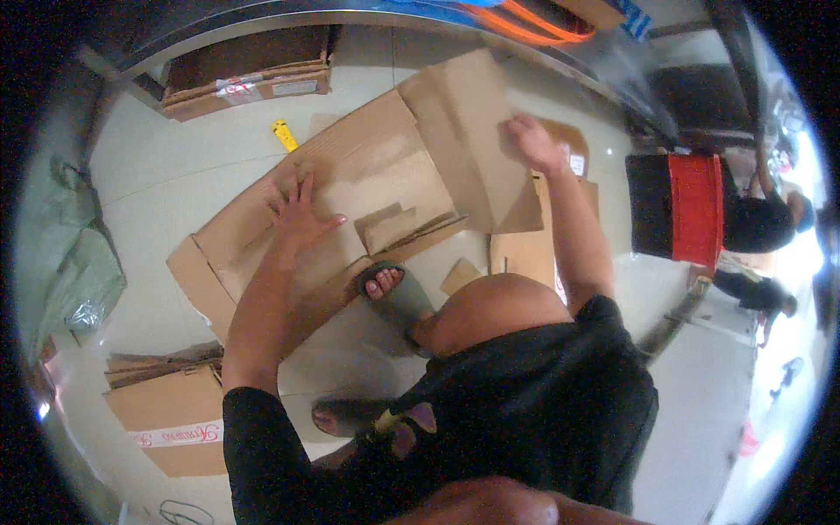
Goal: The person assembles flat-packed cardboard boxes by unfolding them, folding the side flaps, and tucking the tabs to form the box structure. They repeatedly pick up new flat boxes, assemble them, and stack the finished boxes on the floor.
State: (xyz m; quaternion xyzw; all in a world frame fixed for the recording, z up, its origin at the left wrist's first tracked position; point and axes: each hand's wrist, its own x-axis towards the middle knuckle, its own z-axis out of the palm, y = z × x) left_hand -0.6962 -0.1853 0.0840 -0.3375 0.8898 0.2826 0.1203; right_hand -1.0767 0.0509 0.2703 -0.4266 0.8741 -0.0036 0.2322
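Observation:
A flattened brown cardboard box [350, 157] lies unfolded across the floor in front of me, with torn flaps at its near edge. My left hand [302, 210] rests on its left panel, fingers spread wide. At the right edge of the box's upper flap [464, 122] is my right hand [535, 144], its fingers curled against that edge. My sandalled foot [385, 284] is at the near side of the cardboard. Beyond the far edge lies a small yellow object with dark marks [283, 136], too small to name.
Another flat carton [171, 420] with printed tape lies at lower left. Stacked cartons [254, 83] sit under a metal rack at the back. Green plastic sacks [83, 271] are at left. A red crate [696, 210] stands at right, near another person [770, 223].

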